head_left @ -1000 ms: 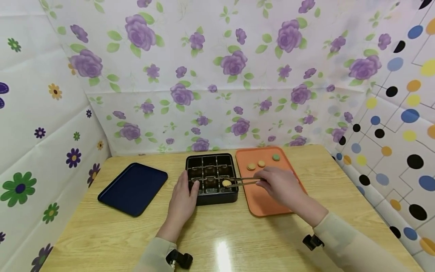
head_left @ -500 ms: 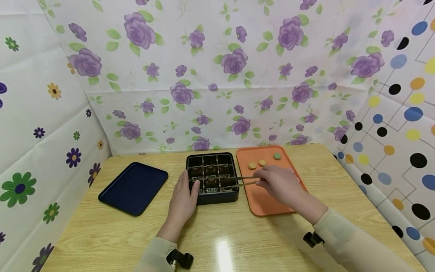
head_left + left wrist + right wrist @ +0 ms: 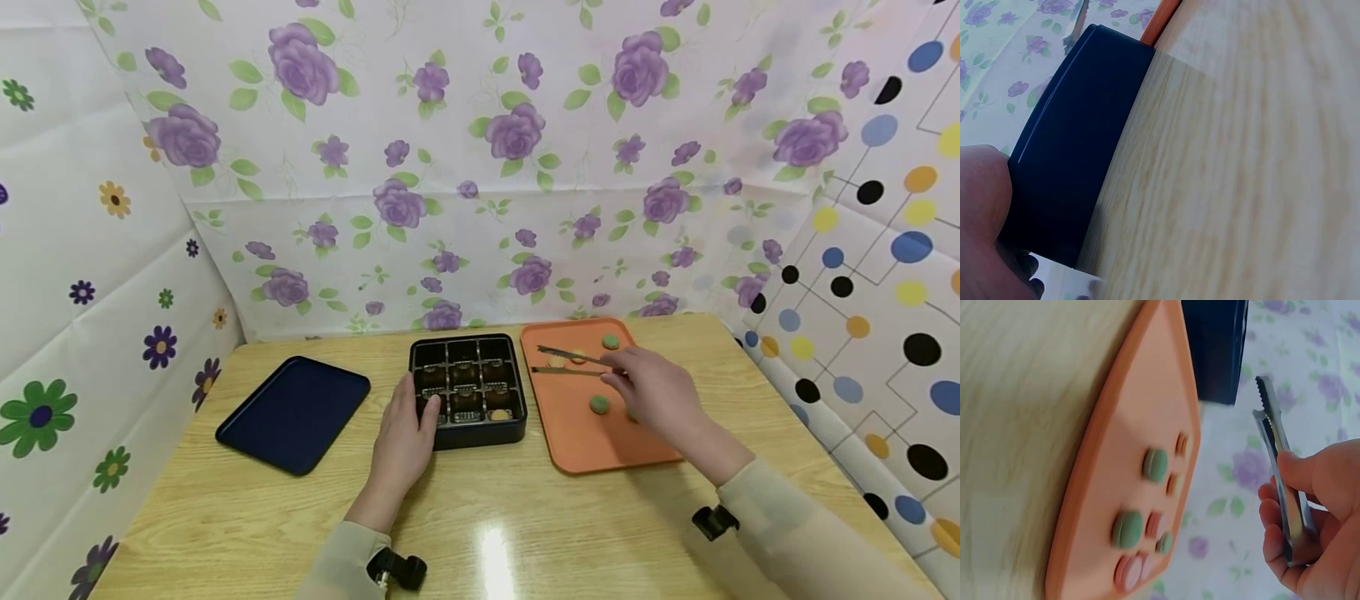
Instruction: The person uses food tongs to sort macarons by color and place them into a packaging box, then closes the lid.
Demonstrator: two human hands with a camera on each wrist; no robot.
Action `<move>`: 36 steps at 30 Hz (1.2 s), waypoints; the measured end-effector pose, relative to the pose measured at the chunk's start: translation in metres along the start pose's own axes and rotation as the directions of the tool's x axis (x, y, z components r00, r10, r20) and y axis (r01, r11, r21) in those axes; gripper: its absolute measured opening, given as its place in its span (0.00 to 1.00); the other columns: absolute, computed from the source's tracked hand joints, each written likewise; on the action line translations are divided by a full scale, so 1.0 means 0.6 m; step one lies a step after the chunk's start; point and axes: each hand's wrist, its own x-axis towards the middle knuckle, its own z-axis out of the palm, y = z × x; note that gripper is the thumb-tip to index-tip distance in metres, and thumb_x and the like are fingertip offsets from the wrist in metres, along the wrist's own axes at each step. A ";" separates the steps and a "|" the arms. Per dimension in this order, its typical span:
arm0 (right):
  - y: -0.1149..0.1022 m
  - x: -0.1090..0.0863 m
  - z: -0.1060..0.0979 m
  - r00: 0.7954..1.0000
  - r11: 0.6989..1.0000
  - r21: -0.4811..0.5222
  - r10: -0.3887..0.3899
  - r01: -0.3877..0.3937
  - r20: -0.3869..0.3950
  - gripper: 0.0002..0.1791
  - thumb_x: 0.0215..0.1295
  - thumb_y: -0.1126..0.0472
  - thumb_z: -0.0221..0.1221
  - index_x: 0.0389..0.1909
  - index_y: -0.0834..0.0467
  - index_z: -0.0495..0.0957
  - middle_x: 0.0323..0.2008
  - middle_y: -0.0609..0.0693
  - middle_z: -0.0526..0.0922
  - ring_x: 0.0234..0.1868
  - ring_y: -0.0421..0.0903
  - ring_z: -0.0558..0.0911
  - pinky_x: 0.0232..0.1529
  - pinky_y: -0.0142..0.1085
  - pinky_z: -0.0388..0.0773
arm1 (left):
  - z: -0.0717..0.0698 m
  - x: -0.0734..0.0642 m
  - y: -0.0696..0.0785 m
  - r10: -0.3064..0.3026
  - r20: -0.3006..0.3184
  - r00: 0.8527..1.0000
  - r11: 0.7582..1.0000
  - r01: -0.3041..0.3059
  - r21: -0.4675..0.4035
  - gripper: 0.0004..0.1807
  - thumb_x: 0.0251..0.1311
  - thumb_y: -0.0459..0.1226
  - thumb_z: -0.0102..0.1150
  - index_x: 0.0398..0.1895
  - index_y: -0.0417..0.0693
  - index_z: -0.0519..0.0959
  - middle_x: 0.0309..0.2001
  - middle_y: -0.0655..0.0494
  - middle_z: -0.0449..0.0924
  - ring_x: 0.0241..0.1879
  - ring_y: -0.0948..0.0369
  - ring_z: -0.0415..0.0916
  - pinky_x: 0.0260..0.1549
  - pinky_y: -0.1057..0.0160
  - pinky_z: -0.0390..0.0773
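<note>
My left hand [image 3: 405, 433] holds the front left corner of a black box [image 3: 480, 435], thumb at the front rim and fingers along the left side. Inside the box is a clear divided insert. One yellow macaron [image 3: 500, 414] lies in its front right compartment. My right hand [image 3: 654, 392] grips metal tongs [image 3: 1279, 450] over the orange tray [image 3: 573, 450]; their tips are apart with nothing between them. Green macarons [image 3: 599, 404] and yellow ones lie on that tray, some partly hidden by tongs and hand. Pink macarons [image 3: 1129, 573] show in the right wrist view.
A dark blue tray [image 3: 294, 415] lies at the left of the wooden table [image 3: 450, 517]. The orange tray stands close to the box's right side. Behind the table hangs a flowered cloth [image 3: 465, 167], with patterned cloths at both sides.
The tongs, at the yellow macaron in the box a second ago, have moved right and back over the orange tray. The macaron stays in the compartment. My left hand keeps its place.
</note>
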 end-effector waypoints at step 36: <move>0.128 0.036 0.048 0.942 0.962 -0.069 0.274 -0.265 0.192 0.17 0.82 0.57 0.67 0.62 0.62 0.86 0.42 0.58 0.84 0.33 0.53 0.82 0.31 0.49 0.81 | -0.001 -0.002 0.004 -0.004 0.006 1.000 1.000 0.004 0.002 0.44 0.90 0.57 0.41 0.92 0.39 0.43 0.89 0.35 0.43 0.87 0.36 0.42 0.80 0.30 0.52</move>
